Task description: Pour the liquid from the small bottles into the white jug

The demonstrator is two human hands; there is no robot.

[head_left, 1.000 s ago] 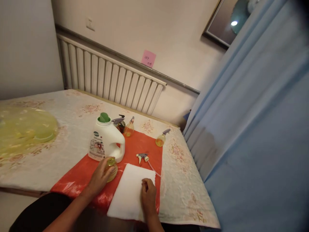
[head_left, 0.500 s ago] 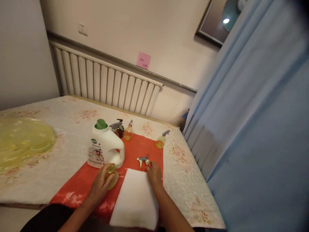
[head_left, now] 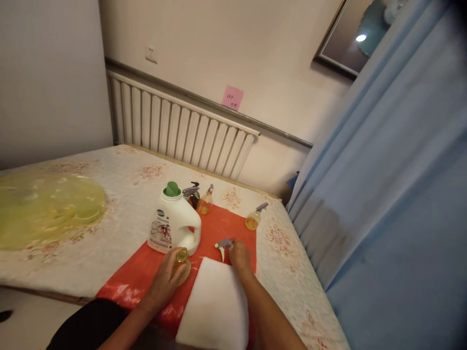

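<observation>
My left hand (head_left: 168,277) is wrapped round a small yellow see-through bottle (head_left: 185,272) with no spray head on its neck. My right hand (head_left: 241,255) grips a grey and white trigger spray head (head_left: 224,243), whose nozzle points left; its lower part is hidden by my fingers. Just behind the bottle stands a large white jug (head_left: 175,223) with a handle and a green piece in its mouth. Both hands are over a red sheet (head_left: 219,226), and a white pad (head_left: 215,306) lies between my forearms.
At the far edge of the red sheet stand a yellow spray bottle (head_left: 205,203) and a dark spray bottle (head_left: 194,197). Another spray bottle (head_left: 252,220) is at the right. A yellow translucent sheet (head_left: 51,209) lies left on the floral bedcover (head_left: 127,182). A blue curtain (head_left: 383,194) hangs right.
The view has shifted, so the scene sits further right. My right hand has closed more fully round the spray head, which has turned a little. My left hand keeps its hold on the bottle.
</observation>
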